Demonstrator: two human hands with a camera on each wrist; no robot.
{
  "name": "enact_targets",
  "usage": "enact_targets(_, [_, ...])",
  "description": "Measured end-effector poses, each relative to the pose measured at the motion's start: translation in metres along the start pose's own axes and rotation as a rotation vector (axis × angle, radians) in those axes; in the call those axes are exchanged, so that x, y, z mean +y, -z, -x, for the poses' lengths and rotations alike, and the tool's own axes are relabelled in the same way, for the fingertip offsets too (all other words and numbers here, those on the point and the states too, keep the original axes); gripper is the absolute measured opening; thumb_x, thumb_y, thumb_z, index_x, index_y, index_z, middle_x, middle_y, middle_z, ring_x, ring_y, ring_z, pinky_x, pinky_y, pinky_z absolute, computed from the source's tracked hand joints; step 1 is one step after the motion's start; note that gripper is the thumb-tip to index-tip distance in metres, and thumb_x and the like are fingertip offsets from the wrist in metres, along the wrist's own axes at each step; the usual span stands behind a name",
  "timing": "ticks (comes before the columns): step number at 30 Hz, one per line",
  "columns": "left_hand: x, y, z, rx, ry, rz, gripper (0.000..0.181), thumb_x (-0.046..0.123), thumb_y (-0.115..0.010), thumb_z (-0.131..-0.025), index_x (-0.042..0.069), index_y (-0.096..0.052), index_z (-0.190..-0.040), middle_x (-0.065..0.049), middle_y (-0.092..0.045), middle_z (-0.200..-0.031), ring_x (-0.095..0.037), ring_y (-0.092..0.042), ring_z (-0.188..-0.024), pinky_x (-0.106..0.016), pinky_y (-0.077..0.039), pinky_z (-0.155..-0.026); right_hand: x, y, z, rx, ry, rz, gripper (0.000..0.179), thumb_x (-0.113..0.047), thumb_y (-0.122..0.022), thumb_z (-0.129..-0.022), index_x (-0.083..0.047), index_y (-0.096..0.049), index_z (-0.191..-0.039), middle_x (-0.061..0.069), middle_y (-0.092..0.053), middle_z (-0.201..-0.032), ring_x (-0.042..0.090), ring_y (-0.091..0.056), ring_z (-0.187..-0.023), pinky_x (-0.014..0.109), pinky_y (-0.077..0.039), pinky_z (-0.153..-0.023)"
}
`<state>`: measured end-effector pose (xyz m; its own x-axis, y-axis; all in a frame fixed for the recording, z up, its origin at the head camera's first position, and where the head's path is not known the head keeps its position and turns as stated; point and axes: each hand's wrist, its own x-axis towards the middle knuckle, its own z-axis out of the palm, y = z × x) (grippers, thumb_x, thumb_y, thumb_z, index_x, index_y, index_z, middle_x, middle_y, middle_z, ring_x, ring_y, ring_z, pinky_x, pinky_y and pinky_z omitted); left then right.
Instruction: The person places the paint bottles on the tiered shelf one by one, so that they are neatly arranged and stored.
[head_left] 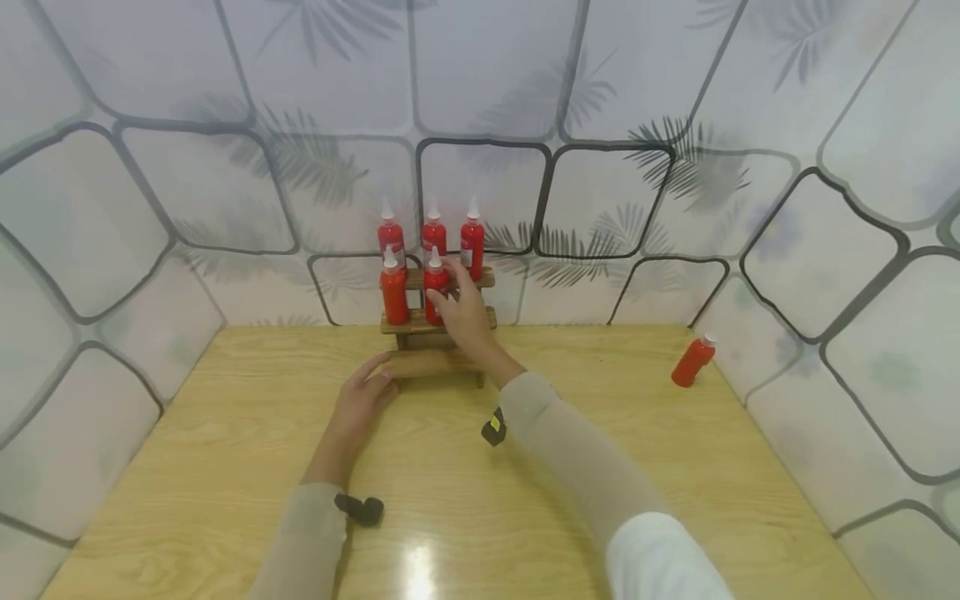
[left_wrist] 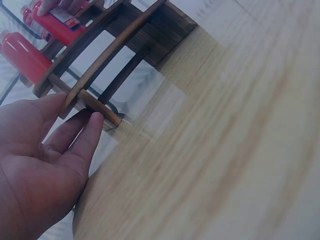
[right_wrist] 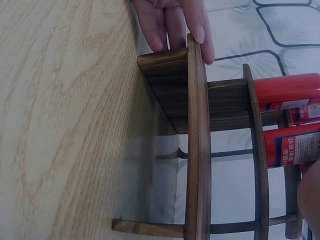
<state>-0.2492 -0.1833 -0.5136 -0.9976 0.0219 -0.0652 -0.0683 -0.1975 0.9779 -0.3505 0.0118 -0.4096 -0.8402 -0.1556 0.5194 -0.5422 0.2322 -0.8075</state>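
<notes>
A wooden three-step stand (head_left: 427, 363) stands against the back wall. My right hand (head_left: 467, 318) grips a red squeeze bottle (head_left: 435, 280) with a white pointed cap, upright on the middle step. To its left on that step is another red bottle (head_left: 394, 297). Three more red bottles (head_left: 472, 242) line the top step. My left hand (head_left: 362, 407) holds the left end of the lowest step, thumb over the board and fingers at its side and underside, as the left wrist view shows. In the right wrist view, the gripped bottle (right_wrist: 290, 147) shows a blue and white label.
On the right of the wooden table (head_left: 600, 467), by the side wall, stands a red bottle (head_left: 693, 362) with a short white cap. Patterned walls (head_left: 480, 192) enclose the table at the back and sides. A small black wrist device (head_left: 493, 428) hangs below the right sleeve.
</notes>
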Motion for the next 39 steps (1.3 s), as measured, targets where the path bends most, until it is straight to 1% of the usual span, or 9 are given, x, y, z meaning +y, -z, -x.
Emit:
enact_targets(6, [0.001,-0.002,0.0,0.01,0.001,-0.001,0.051,0.016,-0.052,-0.106,0.011,-0.039,-0.154,-0.026,-0.042,-0.152,-0.037,-0.047,-0.138,-0.028,-0.052,-0.108,-0.002,0.011,0.003,-0.001,0.018,0.035,0.062,-0.027,-0.069,-0.097,-0.014,-0.041,-0.15,0.009,-0.05,-0.146,0.024,-0.053,-0.129,0.045,-0.047,-0.114])
enact_targets(12, [0.002,-0.004,0.0,0.013,0.014,0.015,0.05,0.015,-0.052,-0.106,0.011,-0.039,-0.154,-0.026,-0.044,-0.151,-0.037,-0.048,-0.138,-0.029,-0.052,-0.109,-0.013,0.043,0.01,-0.002,0.042,0.056,0.062,-0.035,-0.066,-0.098,-0.009,-0.043,-0.149,0.016,-0.046,-0.144,0.035,-0.045,-0.133,0.057,-0.043,-0.114])
enact_targets(14, [0.003,-0.003,0.0,0.012,0.021,0.015,0.05,0.015,-0.052,-0.106,0.012,-0.039,-0.155,-0.025,-0.043,-0.152,-0.037,-0.048,-0.138,-0.029,-0.051,-0.109,-0.013,0.055,0.014,0.011,0.042,0.041,0.061,-0.035,-0.066,-0.098,-0.009,-0.043,-0.149,0.017,-0.045,-0.145,0.037,-0.044,-0.134,0.057,-0.042,-0.114])
enact_targets(16, [0.003,-0.002,0.001,0.007,0.024,0.018,0.051,0.014,-0.051,-0.106,0.011,-0.038,-0.155,-0.024,-0.042,-0.153,-0.036,-0.047,-0.138,-0.029,-0.05,-0.11,-0.012,0.068,0.019,0.033,0.042,0.033,0.059,-0.033,-0.066,-0.099,-0.01,-0.044,-0.149,0.017,-0.044,-0.146,0.037,-0.043,-0.136,0.053,-0.041,-0.117])
enact_targets(21, [0.005,-0.001,0.004,0.003,0.016,0.008,0.051,0.011,-0.05,-0.107,0.008,-0.036,-0.155,-0.025,-0.039,-0.154,-0.034,-0.049,-0.136,-0.03,-0.05,-0.11,-0.008,0.102,0.036,0.094,0.053,-0.005,0.053,-0.02,-0.066,-0.099,-0.005,-0.046,-0.146,0.019,-0.044,-0.144,0.035,-0.041,-0.137,0.041,-0.041,-0.12])
enact_targets(24, [0.003,0.0,0.005,0.006,0.009,-0.009,0.05,0.012,-0.05,-0.107,0.008,-0.037,-0.155,-0.024,-0.039,-0.154,-0.032,-0.051,-0.134,-0.028,-0.052,-0.108,-0.017,0.124,0.051,0.122,0.031,-0.016,0.052,-0.012,-0.065,-0.099,0.002,-0.044,-0.145,0.022,-0.042,-0.144,0.034,-0.04,-0.138,0.045,-0.039,-0.121])
enact_targets(28, [-0.001,0.002,0.004,0.004,-0.004,-0.035,0.05,0.015,-0.05,-0.107,0.009,-0.037,-0.155,-0.023,-0.041,-0.154,-0.031,-0.052,-0.134,-0.026,-0.053,-0.107,-0.026,0.151,0.069,0.157,0.004,0.01,0.052,-0.007,-0.064,-0.098,0.008,-0.043,-0.144,0.027,-0.041,-0.144,0.038,-0.039,-0.138,0.053,-0.038,-0.12])
enact_targets(32, [-0.003,0.003,0.0,0.012,-0.015,-0.027,0.05,0.017,-0.052,-0.106,0.011,-0.039,-0.154,-0.022,-0.043,-0.153,-0.03,-0.053,-0.133,-0.025,-0.053,-0.106,-0.019,0.177,0.078,0.211,0.0,0.037,0.052,-0.005,-0.065,-0.097,0.009,-0.044,-0.142,0.029,-0.042,-0.144,0.042,-0.039,-0.137,0.055,-0.038,-0.119])
enact_targets(39, [-0.002,0.001,-0.004,0.021,-0.001,0.0,0.05,0.017,-0.054,-0.105,0.011,-0.041,-0.153,-0.018,-0.043,-0.153,-0.022,-0.057,-0.127,-0.024,-0.054,-0.105,-0.003,0.223,0.094,0.322,-0.048,0.096,0.053,-0.007,-0.067,-0.097,0.008,-0.045,-0.142,0.023,-0.044,-0.143,0.033,-0.042,-0.135,0.052,-0.039,-0.119])
